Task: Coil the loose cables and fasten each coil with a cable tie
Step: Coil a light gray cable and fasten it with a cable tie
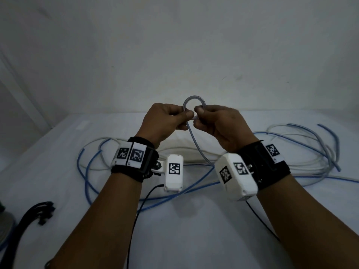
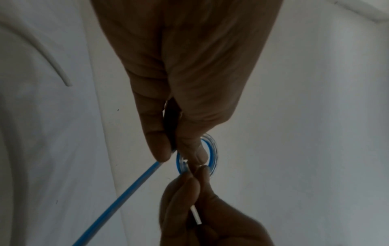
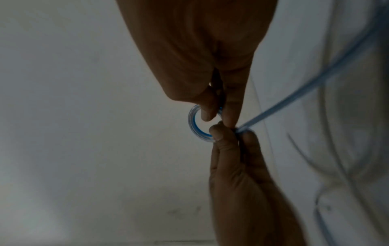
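Both hands are raised above the white table (image 1: 194, 230), holding one clear cable with a blue core. Its end is bent into a small loop (image 1: 194, 101) that stands up between the thumbs. My left hand (image 1: 187, 118) pinches the cable where the loop crosses, and my right hand (image 1: 198, 116) pinches the loop's other side. In the left wrist view the left hand (image 2: 181, 157) pinches the loop (image 2: 212, 153), and the right hand (image 2: 196, 174) holds the white cable tip (image 2: 195, 215). In the right wrist view the right hand (image 3: 220, 119) and left hand (image 3: 231, 133) meet at the loop (image 3: 192, 123).
The held cable's tail (image 1: 196, 144) drops to the table among loose blue cables (image 1: 87, 171) and white cables (image 1: 303, 164) spread left and right. A bunch of black cable ties (image 1: 41, 208) lies at the near left. A grey wall stands behind.
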